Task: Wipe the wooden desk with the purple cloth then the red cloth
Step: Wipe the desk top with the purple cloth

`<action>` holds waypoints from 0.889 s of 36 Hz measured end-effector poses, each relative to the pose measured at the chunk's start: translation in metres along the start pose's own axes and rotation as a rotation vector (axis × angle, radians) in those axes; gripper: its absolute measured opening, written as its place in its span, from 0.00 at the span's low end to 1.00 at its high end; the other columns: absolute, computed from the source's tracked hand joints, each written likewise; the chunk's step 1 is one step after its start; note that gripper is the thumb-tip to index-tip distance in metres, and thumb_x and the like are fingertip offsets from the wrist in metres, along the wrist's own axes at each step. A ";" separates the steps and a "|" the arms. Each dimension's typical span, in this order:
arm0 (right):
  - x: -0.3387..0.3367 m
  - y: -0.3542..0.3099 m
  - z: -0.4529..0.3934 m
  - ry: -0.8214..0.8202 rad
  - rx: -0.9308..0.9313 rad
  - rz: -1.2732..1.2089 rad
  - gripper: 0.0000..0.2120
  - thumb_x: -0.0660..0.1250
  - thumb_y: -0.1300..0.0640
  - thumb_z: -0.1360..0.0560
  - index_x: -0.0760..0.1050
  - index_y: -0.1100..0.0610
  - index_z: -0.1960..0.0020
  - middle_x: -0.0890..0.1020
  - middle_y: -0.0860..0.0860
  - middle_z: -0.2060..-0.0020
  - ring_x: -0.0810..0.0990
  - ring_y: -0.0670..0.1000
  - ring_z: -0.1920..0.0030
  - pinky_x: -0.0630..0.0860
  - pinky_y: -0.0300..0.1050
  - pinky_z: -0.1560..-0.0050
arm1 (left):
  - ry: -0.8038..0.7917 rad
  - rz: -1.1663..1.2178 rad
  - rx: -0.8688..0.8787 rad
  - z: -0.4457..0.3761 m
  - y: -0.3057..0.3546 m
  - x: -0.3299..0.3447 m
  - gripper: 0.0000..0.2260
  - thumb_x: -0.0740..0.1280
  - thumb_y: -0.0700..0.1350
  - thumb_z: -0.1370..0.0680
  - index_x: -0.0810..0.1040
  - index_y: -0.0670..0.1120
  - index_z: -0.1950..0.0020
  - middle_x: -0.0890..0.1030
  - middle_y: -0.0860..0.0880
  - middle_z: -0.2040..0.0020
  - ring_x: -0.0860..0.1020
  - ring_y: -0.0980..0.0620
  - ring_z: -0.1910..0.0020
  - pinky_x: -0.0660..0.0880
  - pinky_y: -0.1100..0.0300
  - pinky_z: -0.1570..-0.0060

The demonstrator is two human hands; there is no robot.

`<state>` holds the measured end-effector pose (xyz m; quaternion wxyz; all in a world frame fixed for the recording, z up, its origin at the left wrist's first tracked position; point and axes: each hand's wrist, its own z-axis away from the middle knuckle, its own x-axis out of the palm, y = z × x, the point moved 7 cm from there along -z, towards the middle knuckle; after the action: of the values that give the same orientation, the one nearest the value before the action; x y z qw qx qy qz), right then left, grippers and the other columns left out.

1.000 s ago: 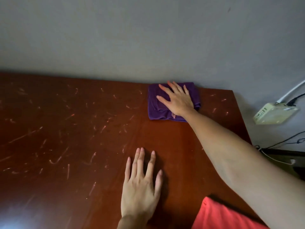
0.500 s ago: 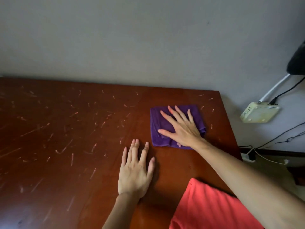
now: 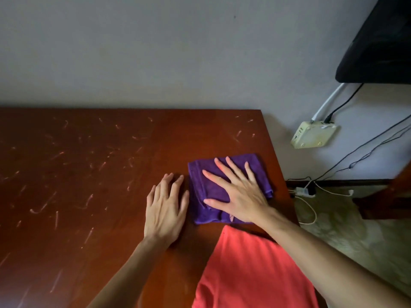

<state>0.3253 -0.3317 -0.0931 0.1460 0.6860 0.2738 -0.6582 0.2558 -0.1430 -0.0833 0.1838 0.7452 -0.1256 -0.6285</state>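
1. The purple cloth (image 3: 224, 187), folded, lies near the right edge of the surface (image 3: 89, 174).
2. The right hand (image 3: 239, 196) presses it flat with fingers spread; the left hand (image 3: 165, 210) rests open beside it.
3. It looks soft and light, likely to bunch: a flat palm suits it.
4. The red cloth (image 3: 255, 270) waits at the near edge.

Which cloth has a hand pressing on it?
The folded purple cloth, under the flat right hand. The red cloth lies untouched nearer the person.

Dim, soft light; wide-angle edge distortion
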 end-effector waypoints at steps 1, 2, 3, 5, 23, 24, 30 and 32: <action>-0.001 0.005 -0.006 0.006 0.014 -0.006 0.38 0.49 0.22 0.27 0.51 0.32 0.19 0.50 0.43 0.16 0.44 0.50 0.17 0.44 0.68 0.21 | -0.004 0.006 -0.005 -0.008 0.002 0.003 0.25 0.49 0.59 0.18 0.65 0.51 0.23 0.65 0.48 0.24 0.58 0.52 0.21 0.53 0.51 0.24; -0.002 0.010 -0.014 0.011 0.037 -0.010 0.38 0.49 0.22 0.27 0.52 0.31 0.19 0.50 0.42 0.16 0.44 0.49 0.17 0.44 0.68 0.21 | -0.007 0.015 -0.018 -0.015 0.004 0.006 0.26 0.48 0.59 0.18 0.64 0.50 0.23 0.66 0.48 0.24 0.58 0.51 0.21 0.53 0.51 0.24; -0.003 0.017 -0.024 0.011 0.065 -0.013 0.38 0.48 0.22 0.27 0.52 0.31 0.20 0.50 0.42 0.16 0.44 0.49 0.17 0.44 0.67 0.20 | -0.008 0.021 -0.033 -0.021 0.005 0.009 0.27 0.48 0.59 0.18 0.64 0.49 0.23 0.66 0.48 0.24 0.59 0.51 0.22 0.53 0.50 0.24; -0.005 0.034 -0.047 -0.001 0.128 -0.025 0.38 0.47 0.21 0.27 0.50 0.30 0.20 0.49 0.41 0.16 0.44 0.48 0.17 0.42 0.66 0.20 | -0.009 -0.026 -0.044 -0.027 0.005 0.016 0.27 0.48 0.60 0.18 0.64 0.48 0.23 0.66 0.46 0.24 0.60 0.50 0.22 0.52 0.49 0.24; -0.015 0.125 -0.194 -0.042 0.299 -0.002 0.38 0.45 0.23 0.24 0.49 0.36 0.18 0.51 0.48 0.16 0.45 0.53 0.17 0.41 0.67 0.20 | -0.070 -0.187 -0.006 -0.026 0.009 0.025 0.25 0.44 0.62 0.17 0.52 0.60 0.19 0.54 0.47 0.18 0.47 0.53 0.19 0.47 0.49 0.21; -0.015 0.124 -0.190 -0.044 0.287 -0.002 0.38 0.45 0.23 0.24 0.49 0.36 0.18 0.50 0.48 0.16 0.45 0.53 0.17 0.41 0.67 0.20 | -0.069 -0.189 -0.005 -0.026 0.009 0.025 0.25 0.44 0.62 0.17 0.52 0.60 0.19 0.55 0.47 0.18 0.48 0.53 0.19 0.47 0.49 0.21; -0.013 0.112 -0.142 -0.023 0.276 -0.002 0.37 0.46 0.23 0.24 0.49 0.35 0.18 0.50 0.47 0.16 0.44 0.54 0.17 0.41 0.67 0.20 | -0.086 -0.191 -0.004 -0.026 0.009 0.024 0.26 0.41 0.63 0.17 0.51 0.60 0.19 0.53 0.47 0.18 0.46 0.54 0.19 0.45 0.49 0.21; -0.014 0.105 -0.113 -0.014 0.258 -0.004 0.38 0.47 0.22 0.24 0.49 0.35 0.18 0.50 0.46 0.16 0.45 0.53 0.17 0.42 0.67 0.20 | -0.082 -0.181 -0.007 -0.025 0.010 0.022 0.26 0.41 0.63 0.18 0.52 0.60 0.19 0.53 0.47 0.18 0.47 0.53 0.19 0.45 0.49 0.21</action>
<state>0.4779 -0.3559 -0.0855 0.0574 0.6941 0.1872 -0.6927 0.2851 -0.1583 -0.0954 0.1234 0.7265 -0.0631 -0.6730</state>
